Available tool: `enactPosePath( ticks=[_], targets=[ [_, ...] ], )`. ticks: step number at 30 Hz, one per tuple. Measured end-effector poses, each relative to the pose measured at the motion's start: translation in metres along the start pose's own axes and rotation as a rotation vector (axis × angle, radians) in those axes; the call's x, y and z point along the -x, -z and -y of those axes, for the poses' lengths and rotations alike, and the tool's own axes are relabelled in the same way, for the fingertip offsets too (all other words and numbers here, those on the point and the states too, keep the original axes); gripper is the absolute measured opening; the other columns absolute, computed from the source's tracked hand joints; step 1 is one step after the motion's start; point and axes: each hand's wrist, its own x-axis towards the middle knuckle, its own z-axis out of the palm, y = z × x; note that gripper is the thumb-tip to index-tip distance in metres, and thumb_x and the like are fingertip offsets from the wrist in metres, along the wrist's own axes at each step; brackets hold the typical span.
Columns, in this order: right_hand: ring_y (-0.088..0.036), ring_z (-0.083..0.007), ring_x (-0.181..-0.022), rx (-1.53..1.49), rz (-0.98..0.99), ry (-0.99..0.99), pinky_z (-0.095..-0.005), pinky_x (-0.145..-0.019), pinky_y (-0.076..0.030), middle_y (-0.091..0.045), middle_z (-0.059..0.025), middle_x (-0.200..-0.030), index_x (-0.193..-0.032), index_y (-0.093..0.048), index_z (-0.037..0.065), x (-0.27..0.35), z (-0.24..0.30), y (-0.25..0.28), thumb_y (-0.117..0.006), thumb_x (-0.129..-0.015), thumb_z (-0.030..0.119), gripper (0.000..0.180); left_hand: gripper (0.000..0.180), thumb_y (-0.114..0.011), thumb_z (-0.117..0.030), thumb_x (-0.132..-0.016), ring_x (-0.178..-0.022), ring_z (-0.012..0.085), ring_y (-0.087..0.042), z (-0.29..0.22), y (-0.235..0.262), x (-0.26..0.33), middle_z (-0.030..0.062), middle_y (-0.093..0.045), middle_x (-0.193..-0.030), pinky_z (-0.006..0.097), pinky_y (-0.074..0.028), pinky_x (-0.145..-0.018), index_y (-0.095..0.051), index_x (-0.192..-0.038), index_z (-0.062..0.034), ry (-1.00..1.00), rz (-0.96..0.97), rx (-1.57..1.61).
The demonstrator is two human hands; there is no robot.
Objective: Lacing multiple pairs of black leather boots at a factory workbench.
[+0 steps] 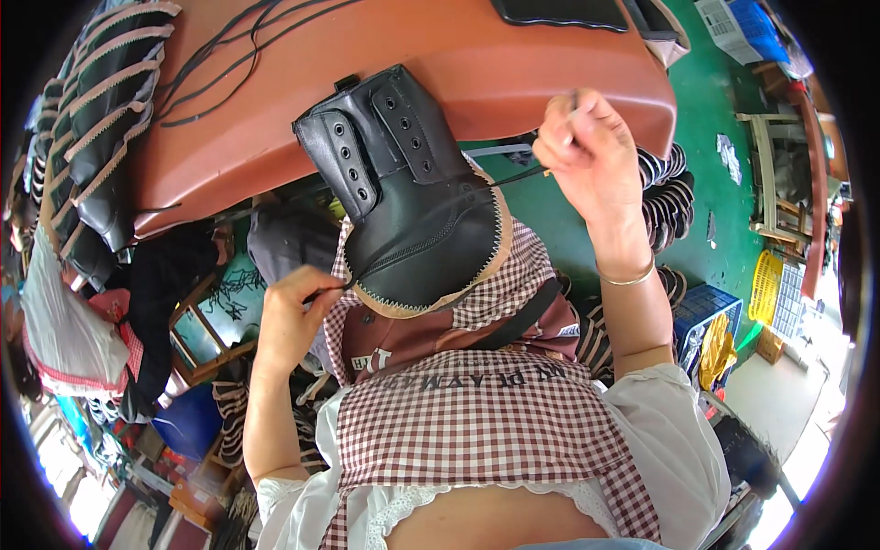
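Note:
A black leather boot upper (412,238) with two rows of metal eyelets and a tan, zigzag-stitched lower edge lies between my hands. Its shaft leans on the orange-brown table edge, and its toe end points toward my body. At the left edge of the toe, my left hand (301,298) is closed in a pinch on a thin black cord. Raised to the right of the upper, my right hand (587,142) is closed on a thin black cord (521,176) stretched from the upper's right side. Motion blurs its fingertips, where a small dark tip shows.
More black cords (220,69) lie loose on the padded table (422,37), with a dark flat object (561,13) at its far edge. Stacked black uppers with tan edges (110,119) stand at left. A blue crate (704,312) and yellow basket (765,286) are at right.

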Motion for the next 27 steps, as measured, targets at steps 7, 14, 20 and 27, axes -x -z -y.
enactPosePath(
  ticks=[7, 14, 20, 27],
  targets=[
    [-0.059, -0.0178, -0.063, 1.317, -0.068, 0.022, -0.0294, -0.059, -0.046, -0.059, -0.0068, -0.075, -0.085, -0.065, 0.001, -0.011, -0.06, -0.014, -0.066, -0.078, 0.003, 0.008, 0.016, -0.075, -0.004, -0.069, -0.126, 0.0401, -0.036, -0.057, -0.04, -0.069, 0.0081, -0.05, -0.13, 0.05, -0.03, -0.103, -0.07, -0.082, -0.011, -0.509, -0.542, -0.271],
    [-0.059, -0.0264, -0.07, 1.462, 0.004, 0.181, -0.0368, -0.062, -0.046, -0.057, -0.0088, -0.076, -0.077, -0.063, 0.002, -0.012, -0.068, -0.009, -0.066, -0.07, 0.002, 0.007, 0.016, -0.078, -0.006, -0.065, -0.138, 0.0482, -0.017, -0.065, -0.061, -0.085, 0.0122, -0.033, -0.148, 0.058, -0.02, -0.106, -0.072, -0.078, -0.0121, -0.475, -0.541, -0.286],
    [-0.058, -0.028, -0.067, 1.474, 0.068, 0.268, -0.0375, -0.059, -0.045, -0.057, -0.0089, -0.075, -0.075, -0.062, 0.002, -0.019, -0.072, -0.006, -0.067, -0.07, 0.002, 0.008, 0.016, -0.078, -0.008, -0.066, -0.139, 0.0495, -0.012, -0.069, -0.063, -0.084, 0.0136, -0.027, -0.152, 0.064, -0.017, -0.105, -0.072, -0.08, -0.0113, -0.475, -0.525, -0.335],
    [-0.059, -0.0288, -0.065, 1.366, 0.019, 0.129, -0.0376, -0.059, -0.046, -0.059, -0.0088, -0.079, -0.078, -0.064, 0.002, -0.014, -0.066, -0.004, -0.067, -0.071, 0.003, 0.008, 0.015, -0.077, -0.008, -0.067, -0.14, 0.0491, -0.008, -0.07, -0.063, -0.083, 0.0139, -0.025, -0.153, 0.066, -0.015, -0.105, -0.072, -0.081, -0.011, -0.466, -0.513, -0.342]
  ],
)
